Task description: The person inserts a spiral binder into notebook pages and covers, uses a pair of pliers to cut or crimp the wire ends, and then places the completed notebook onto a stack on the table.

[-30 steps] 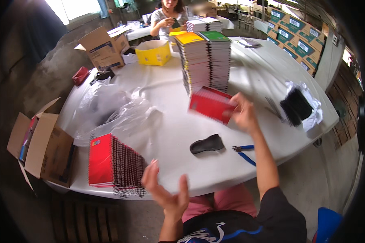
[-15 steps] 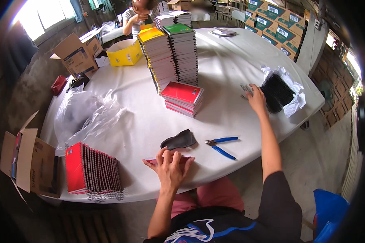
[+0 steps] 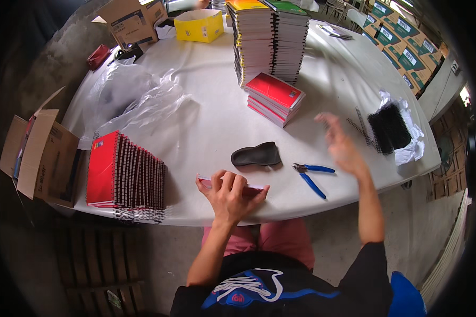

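Note:
At the near table edge, my left hand (image 3: pixel 226 194) is closed over a thin notebook (image 3: pixel 253 191), thumb and fingers gripping its two ends; most of it is hidden under my palm. My right hand (image 3: pixel 344 145) is in the air over the right side of the table. Its fingers are smeared by motion, and whether they hold anything cannot be made out. Just beyond it lie loose black spiral coils (image 3: pixel 358 129), beside a pile of black coils (image 3: pixel 390 128) on white paper. Between my hands are a dark, sole-shaped pad (image 3: pixel 256 155) and blue-handled cutters (image 3: pixel 313 177).
Coil-bound red notebooks (image 3: pixel 102 169) stand at the left, next to an open carton (image 3: pixel 55 158) and a clear plastic bag (image 3: pixel 137 95). Red notebooks (image 3: pixel 274 95) are stacked mid-table before tall notebook stacks (image 3: pixel 253 42). A yellow box (image 3: pixel 198 26) sits farther back.
My right hand has left the coil pile and come back toward the left. My left hand stays on the notebook. The view has tilted down, shifting everything in the picture.

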